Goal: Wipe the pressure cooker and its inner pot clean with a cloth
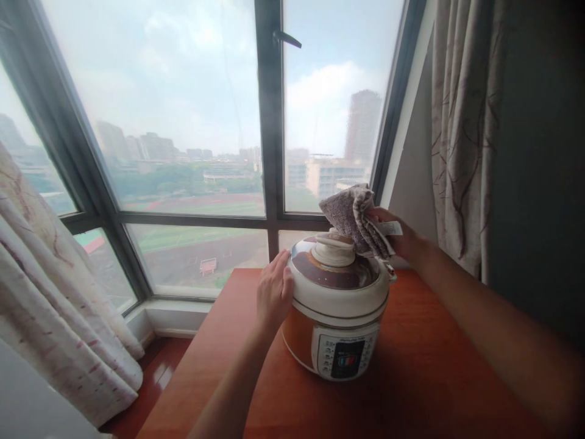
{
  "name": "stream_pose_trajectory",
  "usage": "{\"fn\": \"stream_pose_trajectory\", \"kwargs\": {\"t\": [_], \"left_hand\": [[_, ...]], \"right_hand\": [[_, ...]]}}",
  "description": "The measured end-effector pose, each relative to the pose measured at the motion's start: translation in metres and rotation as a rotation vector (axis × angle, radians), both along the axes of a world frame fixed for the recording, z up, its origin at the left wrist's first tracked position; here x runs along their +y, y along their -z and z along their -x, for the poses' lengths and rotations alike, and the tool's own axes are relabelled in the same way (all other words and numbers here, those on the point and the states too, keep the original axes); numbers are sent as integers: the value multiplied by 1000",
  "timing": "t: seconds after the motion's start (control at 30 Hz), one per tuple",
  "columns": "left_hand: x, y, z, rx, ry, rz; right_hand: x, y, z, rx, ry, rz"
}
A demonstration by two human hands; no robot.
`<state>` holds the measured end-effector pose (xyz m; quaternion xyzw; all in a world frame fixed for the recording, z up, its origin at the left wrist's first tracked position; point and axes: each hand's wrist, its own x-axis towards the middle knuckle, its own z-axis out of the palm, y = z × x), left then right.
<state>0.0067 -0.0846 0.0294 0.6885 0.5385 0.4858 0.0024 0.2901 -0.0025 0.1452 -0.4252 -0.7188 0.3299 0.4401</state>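
Note:
A white and brown electric pressure cooker (340,305) stands upright on a reddish-brown wooden table (205,366), its control panel facing me. My left hand (275,292) lies flat against the left side of the cooker's lid, fingers stretched out. Above the right part of the lid, my right hand (395,235) grips a folded grey-brown cloth (354,216) with a white tag. The cloth hangs beside the round lid knob (335,247) and overlaps it in view; I cannot tell whether they touch. Most fingers of my right hand are hidden behind the cloth.
Large dark-framed windows (269,122) rise behind the table, with a handle (289,40) on the frame. Patterned curtains hang at the left (55,305) and right (464,140). Dark red floor (158,366) shows left of the table edge.

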Motion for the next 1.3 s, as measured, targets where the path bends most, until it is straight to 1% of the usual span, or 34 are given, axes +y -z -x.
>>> {"fn": "stream_pose_trajectory", "kwargs": {"t": [0.07, 0.13, 0.2, 0.27, 0.33, 0.4, 0.47, 0.5, 0.63, 0.7, 0.87, 0.97, 1.03, 1.07, 1.1, 1.17, 1.23, 1.3], "left_hand": [[1, 0, 1, 1, -5, 0], [2, 1, 1, 5, -7, -6], [3, 1, 2, 9, -12, -15], [3, 1, 2, 10, -17, -20], [2, 1, 3, 16, -18, -17], [1, 0, 4, 29, -12, -10], [1, -1, 5, 47, -7, -5], [1, -1, 6, 56, -7, -3], [2, -1, 10, 69, -9, 33], [3, -1, 12, 60, -4, 54], [4, 3, 14, 24, 15, 57], [5, 5, 14, 0, 33, 69], [6, 6, 14, -7, 40, 81], [6, 6, 14, -8, 43, 84], [6, 6, 14, -10, 44, 83], [7, 8, 14, -12, 46, 75], [8, 9, 14, -21, 47, 66], [9, 10, 14, -32, 47, 61]], "right_hand": [[-8, -8, 21, -105, -183, 21], [-15, -17, 43, -350, -284, -113], [-18, -25, 64, -593, -293, -285], [-17, -27, 80, -779, -275, -400], [-16, -26, 90, -894, -235, -439], [-14, -22, 93, -937, -149, -438], [-14, -18, 91, -924, -81, -443], [-14, -16, 88, -906, -74, -452], [-16, -10, 68, -774, -141, -487], [-19, -5, 56, -705, -129, -495], [-32, 14, 29, -625, -47, -518], [-45, 26, 10, -583, 57, -534], [-57, 36, -7, -518, 121, -515], [-64, 42, -16, -473, 132, -495], [-72, 49, -25, -424, 120, -476], [-88, 66, -38, -343, 47, -469], [-103, 85, -42, -323, -27, -548], [-114, 101, -36, -368, -39, -672]]}}
